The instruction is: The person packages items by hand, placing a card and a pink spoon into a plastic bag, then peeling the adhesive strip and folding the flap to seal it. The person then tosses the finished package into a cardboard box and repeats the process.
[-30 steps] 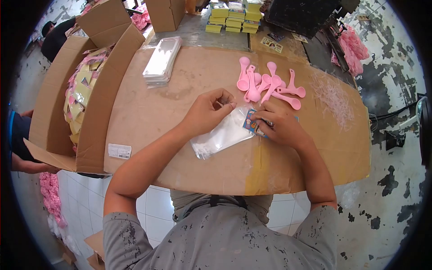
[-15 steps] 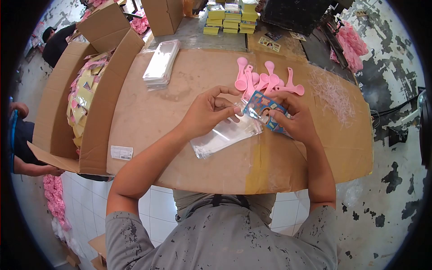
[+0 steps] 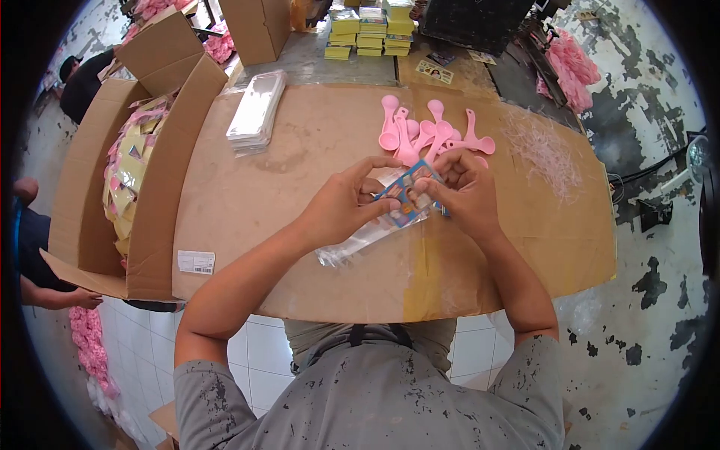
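Note:
Between my two hands is a blue printed card (image 3: 405,204), tilted above the table. My left hand (image 3: 346,201) pinches its left edge between thumb and fingers. My right hand (image 3: 469,193) grips the upper right part, thumb on the printed face. I cannot tell whether clear plastic surrounds the card. Flat clear plastic bags (image 3: 346,249) lie under my hands, partly covered by them. Just beyond, a loose pile of pink measuring spoons (image 3: 442,133) rests on the cardboard-covered table (image 3: 300,161).
A stack of clear bags (image 3: 257,109) lies at the back left. An open carton (image 3: 161,184) of packed pieces stands on the left. Clear plastic strands (image 3: 544,154) lie to the right. Stacks of yellow-edged cards (image 3: 371,34) stand behind. Another person's hand (image 3: 81,298) shows at left.
The card has moved left and turned, and my left hand now grips it too; before, that hand pinched clear plastic beside it. The whole view has shifted slightly.

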Tool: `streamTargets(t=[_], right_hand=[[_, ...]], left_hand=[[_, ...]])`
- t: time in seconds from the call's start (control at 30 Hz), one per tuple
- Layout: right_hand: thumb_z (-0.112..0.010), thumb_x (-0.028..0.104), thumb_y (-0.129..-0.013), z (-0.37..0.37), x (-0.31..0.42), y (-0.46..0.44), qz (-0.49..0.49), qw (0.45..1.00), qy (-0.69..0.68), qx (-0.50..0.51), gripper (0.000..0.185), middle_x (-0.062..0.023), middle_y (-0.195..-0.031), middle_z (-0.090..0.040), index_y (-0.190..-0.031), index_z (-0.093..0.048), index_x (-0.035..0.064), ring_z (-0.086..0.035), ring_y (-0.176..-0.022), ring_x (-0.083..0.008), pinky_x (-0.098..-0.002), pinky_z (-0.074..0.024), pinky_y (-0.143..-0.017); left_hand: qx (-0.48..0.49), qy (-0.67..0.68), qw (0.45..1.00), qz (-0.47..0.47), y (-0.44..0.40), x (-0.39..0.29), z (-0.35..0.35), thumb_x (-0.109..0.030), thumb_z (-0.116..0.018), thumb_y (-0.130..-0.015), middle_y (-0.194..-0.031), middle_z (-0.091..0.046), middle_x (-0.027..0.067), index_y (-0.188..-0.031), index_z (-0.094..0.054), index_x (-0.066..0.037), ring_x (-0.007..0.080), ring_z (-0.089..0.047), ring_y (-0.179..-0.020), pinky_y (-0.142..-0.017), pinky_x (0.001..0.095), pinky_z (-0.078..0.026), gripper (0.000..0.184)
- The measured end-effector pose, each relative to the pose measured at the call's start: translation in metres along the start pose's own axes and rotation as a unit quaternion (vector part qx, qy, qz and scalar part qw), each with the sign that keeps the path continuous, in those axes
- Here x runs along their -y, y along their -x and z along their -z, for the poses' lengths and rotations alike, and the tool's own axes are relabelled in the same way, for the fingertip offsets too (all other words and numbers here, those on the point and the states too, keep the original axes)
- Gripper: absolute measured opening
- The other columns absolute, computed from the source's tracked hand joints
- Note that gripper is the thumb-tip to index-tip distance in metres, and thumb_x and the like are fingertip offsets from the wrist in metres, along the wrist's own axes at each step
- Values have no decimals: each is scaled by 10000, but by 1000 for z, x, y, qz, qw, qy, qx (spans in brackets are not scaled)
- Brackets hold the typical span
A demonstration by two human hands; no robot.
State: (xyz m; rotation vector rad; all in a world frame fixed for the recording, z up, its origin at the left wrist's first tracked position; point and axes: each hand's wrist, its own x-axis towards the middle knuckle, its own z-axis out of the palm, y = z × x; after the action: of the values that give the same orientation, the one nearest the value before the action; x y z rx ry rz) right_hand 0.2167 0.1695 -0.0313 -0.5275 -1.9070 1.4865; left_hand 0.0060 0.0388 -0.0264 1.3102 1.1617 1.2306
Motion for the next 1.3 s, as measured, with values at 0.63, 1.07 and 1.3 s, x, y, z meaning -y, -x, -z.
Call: streamTargets(t=[0.63, 1.07, 1.3], right_hand=[[-665, 19, -924, 82, -15, -38, 173, 817, 550, -17, 252, -108, -1075, -649, -1168, -717, 55, -630, -1001, -278, -410, -491, -923], [-661, -11, -990, -3, 41, -14, 81, 989, -69, -104, 447, -99, -1170, -626, -1412, -514, -23, -698, -974, -154, -298, -610, -786], [-647, -59, -979, -22, 30, -5, 103, 984, -117, -84, 468, -114, -1208, -624, -1423, -509, -10, -703, -1087, -216, -321, -606, -875]], left_hand=[[-34, 31, 998, 36, -5, 12, 8, -94, -657, -1035, -941, -766, 40, -1300, -638, -15, 10, -629, -817, -634, 197, -468, 277], [-1, 97, 995, 35, 3, -5, -6, -51, -648, -1028, -1088, -757, 73, -1330, -618, 41, 76, -693, -955, -797, 253, -576, 317], [-21, 97, 994, 35, 2, -2, -7, -114, -658, -1040, -1098, -762, 87, -1311, -646, 55, 86, -703, -957, -811, 250, -583, 320]])
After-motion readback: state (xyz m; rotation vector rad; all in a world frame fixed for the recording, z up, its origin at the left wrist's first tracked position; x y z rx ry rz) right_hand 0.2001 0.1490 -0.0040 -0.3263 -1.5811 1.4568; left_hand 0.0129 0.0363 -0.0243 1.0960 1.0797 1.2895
